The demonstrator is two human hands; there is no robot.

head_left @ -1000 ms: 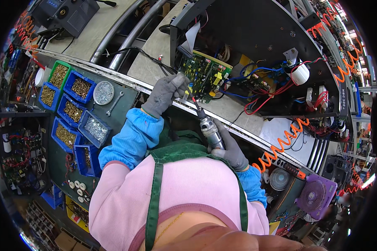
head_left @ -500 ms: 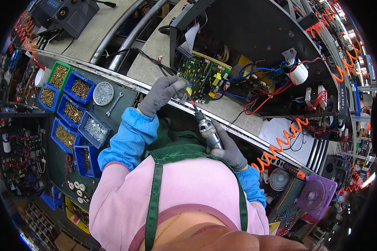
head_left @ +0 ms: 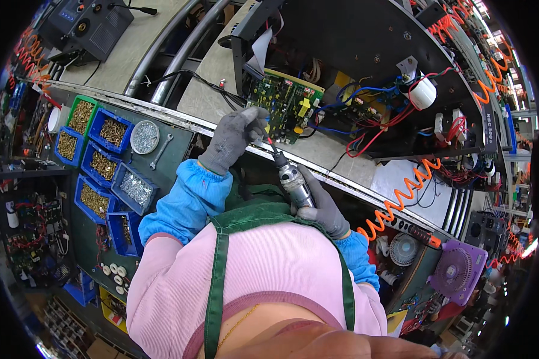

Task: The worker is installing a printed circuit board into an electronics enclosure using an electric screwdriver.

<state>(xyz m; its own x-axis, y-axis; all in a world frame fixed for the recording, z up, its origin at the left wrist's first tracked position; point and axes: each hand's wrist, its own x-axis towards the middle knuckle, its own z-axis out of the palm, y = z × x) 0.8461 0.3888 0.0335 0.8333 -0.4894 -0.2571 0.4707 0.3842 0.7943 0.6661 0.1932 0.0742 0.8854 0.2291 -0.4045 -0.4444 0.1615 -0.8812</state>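
Observation:
My right hand (head_left: 326,208), in a grey glove, is wrapped round a silver power screwdriver (head_left: 295,185). The driver leans up and to the left, its thin, partly red bit ending close to my left fingers. My left hand (head_left: 230,139), also gloved in grey, is closed, with thumb and fingers curled together at the bit's tip; whatever they pinch is hidden. Just beyond lies a green circuit board (head_left: 284,107) with dense parts, at the near left of an opened black machine housing (head_left: 353,42). Blue wires (head_left: 365,91) and red wires (head_left: 395,122) run inside it.
At left, blue bins (head_left: 111,130) and a green bin (head_left: 81,115) hold brass-coloured hardware. Near them are a round tub (head_left: 145,137) of silver pieces and a wrench (head_left: 161,152). An orange coiled hose (head_left: 401,200) crosses at right, near a purple fan (head_left: 458,272).
The view has shifted slightly, moving the housing and board a little up and left. My left fingers have curled in more at the bit's tip; my right hand keeps its hold on the power screwdriver.

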